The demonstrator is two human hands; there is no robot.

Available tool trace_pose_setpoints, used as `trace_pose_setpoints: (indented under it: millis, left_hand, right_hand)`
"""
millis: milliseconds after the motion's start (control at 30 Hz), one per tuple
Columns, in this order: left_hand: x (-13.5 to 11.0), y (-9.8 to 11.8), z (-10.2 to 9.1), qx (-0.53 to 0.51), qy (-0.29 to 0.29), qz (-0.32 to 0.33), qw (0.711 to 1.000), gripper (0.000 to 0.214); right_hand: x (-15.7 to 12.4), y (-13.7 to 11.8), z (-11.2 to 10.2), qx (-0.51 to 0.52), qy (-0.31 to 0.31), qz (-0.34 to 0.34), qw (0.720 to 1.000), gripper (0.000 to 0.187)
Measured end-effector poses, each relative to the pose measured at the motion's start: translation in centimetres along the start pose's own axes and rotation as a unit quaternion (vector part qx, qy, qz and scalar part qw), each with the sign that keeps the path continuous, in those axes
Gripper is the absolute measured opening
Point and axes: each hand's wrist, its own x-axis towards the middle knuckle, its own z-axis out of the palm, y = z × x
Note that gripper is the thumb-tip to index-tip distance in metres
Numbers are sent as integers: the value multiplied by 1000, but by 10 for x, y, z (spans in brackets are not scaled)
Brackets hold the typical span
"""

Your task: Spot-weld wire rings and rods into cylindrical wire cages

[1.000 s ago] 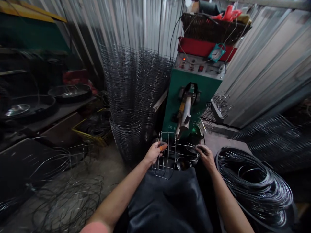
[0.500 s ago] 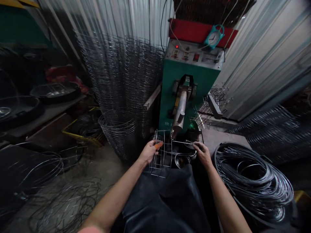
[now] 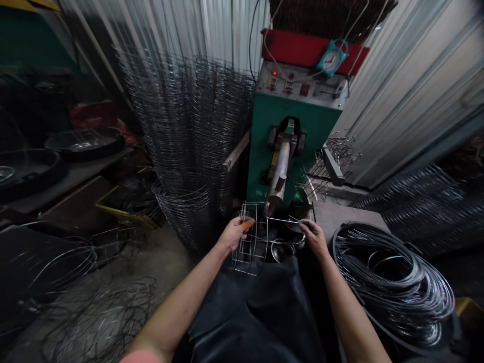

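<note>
My left hand is closed on a small wire rack of thin metal rods, just below the machine's arm. Something orange, like a cover on a finger, shows at its fingertips. My right hand pinches the end of a thin metal rod, whose other end reaches the rack's right side. Right above that spot sits the metal tip of the green machine. Whether the tip touches the wire I cannot tell. A round metal bowl lies beneath, partly hidden.
Tall stacks of wire baskets stand left of the machine. A black tub with coiled wire rods is at my right. Loose wire rings lie on the floor at left. A turquoise clock hangs on the machine.
Both hands keep their grip and stay nearly in place. My right hand and the rod have shifted very slightly left; the whole view has moved a little.
</note>
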Motion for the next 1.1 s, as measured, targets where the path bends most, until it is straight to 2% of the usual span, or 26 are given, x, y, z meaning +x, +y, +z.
trace_pose_setpoints:
  millis: [500, 600, 700, 767, 867, 967, 1100]
  left_hand:
    - [8, -1, 0, 9, 12, -12, 1000, 40]
    - [8, -2, -1, 21, 5, -7, 1000, 40]
    - [9, -2, -2, 28, -5, 7, 1000, 39]
    - [11, -3, -2, 17, -4, 25, 1000, 40]
    - [14, -7, -2, -6, 27, 50, 998, 42]
    - [16, -12, -1, -14, 54, 66, 996, 42]
    - [10, -14, 4, -1, 79, 85, 993, 37]
  right_hand:
    - [5, -3, 5, 7, 11, 17, 1000, 34]
    - [3, 1, 1, -6, 21, -10, 1000, 32]
    - [-13, 15, -17, -56, 70, -61, 994, 30]
    - [-34, 28, -31, -81, 109, -67, 988, 29]
    - [-67, 39, -42, -90, 93, -37, 991, 30]
    - [-78, 26, -34, -94, 50, -33, 994, 30]
    - [-52, -13, -8, -122, 26, -116, 985, 25]
